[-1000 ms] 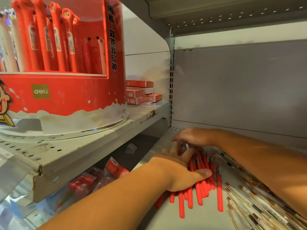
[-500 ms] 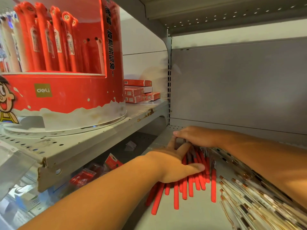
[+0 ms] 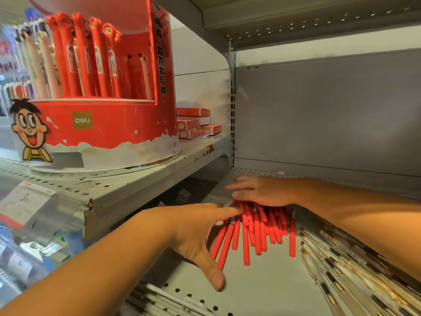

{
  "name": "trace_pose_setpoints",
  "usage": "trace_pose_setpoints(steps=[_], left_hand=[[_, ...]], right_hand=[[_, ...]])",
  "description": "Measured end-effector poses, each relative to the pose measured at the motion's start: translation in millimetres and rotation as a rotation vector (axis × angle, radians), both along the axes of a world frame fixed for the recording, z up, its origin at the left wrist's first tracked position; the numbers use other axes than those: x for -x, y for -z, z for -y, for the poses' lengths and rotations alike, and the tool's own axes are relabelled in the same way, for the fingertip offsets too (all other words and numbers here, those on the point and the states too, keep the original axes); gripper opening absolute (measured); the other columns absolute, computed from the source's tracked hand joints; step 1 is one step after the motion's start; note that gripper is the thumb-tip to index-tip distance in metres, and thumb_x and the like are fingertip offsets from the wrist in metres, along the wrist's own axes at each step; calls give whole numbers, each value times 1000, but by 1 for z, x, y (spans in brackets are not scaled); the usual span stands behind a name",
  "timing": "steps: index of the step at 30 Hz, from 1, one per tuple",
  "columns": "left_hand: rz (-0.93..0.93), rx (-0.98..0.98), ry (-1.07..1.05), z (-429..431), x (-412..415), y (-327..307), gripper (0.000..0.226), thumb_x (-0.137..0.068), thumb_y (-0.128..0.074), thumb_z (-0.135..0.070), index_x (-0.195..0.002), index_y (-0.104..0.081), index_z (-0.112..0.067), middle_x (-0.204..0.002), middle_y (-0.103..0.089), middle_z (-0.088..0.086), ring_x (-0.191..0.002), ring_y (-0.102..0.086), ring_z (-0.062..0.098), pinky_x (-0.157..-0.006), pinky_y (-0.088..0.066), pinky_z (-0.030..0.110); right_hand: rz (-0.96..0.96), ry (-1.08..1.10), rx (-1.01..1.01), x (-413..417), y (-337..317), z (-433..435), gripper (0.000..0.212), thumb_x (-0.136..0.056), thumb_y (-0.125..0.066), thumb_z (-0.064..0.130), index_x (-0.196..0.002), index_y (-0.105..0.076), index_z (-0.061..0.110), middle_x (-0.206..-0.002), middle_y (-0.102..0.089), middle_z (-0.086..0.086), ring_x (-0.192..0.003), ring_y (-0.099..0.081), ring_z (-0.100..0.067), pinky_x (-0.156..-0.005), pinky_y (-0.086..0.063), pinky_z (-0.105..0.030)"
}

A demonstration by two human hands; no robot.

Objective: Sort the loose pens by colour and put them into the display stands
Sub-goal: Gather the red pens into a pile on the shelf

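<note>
Several loose red pens (image 3: 257,231) lie side by side on the grey lower shelf (image 3: 268,283). My left hand (image 3: 196,233) lies flat at their left edge, fingers straight and touching the leftmost pens, thumb stretched toward me. My right hand (image 3: 259,191) rests flat over the far ends of the pile with its fingers straight. A round red display stand (image 3: 107,131) on the upper left shelf holds upright red and cream pens.
White pens with gold clips (image 3: 355,274) are heaped at the right of the lower shelf, and more white pens (image 3: 164,302) lie at its near edge. Red boxes (image 3: 196,125) are stacked behind the stand. A price-tag holder (image 3: 34,204) juts from the upper shelf's front.
My left hand has slid off the top of the red pens to their left side and opened out flat. The right hand's fingers have straightened over the pens' far ends.
</note>
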State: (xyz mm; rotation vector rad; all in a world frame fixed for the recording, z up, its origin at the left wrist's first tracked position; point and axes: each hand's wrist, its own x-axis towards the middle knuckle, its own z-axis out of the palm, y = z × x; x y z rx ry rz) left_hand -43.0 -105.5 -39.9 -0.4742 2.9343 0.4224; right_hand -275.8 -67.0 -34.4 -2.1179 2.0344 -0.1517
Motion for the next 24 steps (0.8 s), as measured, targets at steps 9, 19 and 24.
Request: trace_pose_setpoints(steps=[9,19,24], left_hand=[[-15,113,-9,-11,-5,0,103,-74,-66,-71,-153,-10,-38,-148,-44,-7,-131,-46,19,-112,-39,43],[-59,296,12,-18,11,-1,102,-71,-59,-80,-150,-18,-30,-119,-53,-5,-101,-54,18,-98,-48,36],[-25,551,-13,-26,17,4,115,-62,-43,-96,-149,-19,-24,-103,-51,-4,-86,-48,18,-92,-50,37]], right_hand=[[-126,44,8,-21,7,-2,50,-100,-27,57,-136,-52,32,-140,-47,-8,-130,-40,-26,-104,-33,-42],[-30,249,109,-19,12,2,47,-92,-41,65,-125,-58,35,-120,-41,-7,-124,-36,-26,-95,-36,-43],[-71,261,62,-20,12,7,59,-91,-34,70,-132,-55,34,-134,-50,-7,-129,-38,-28,-104,-34,-46]])
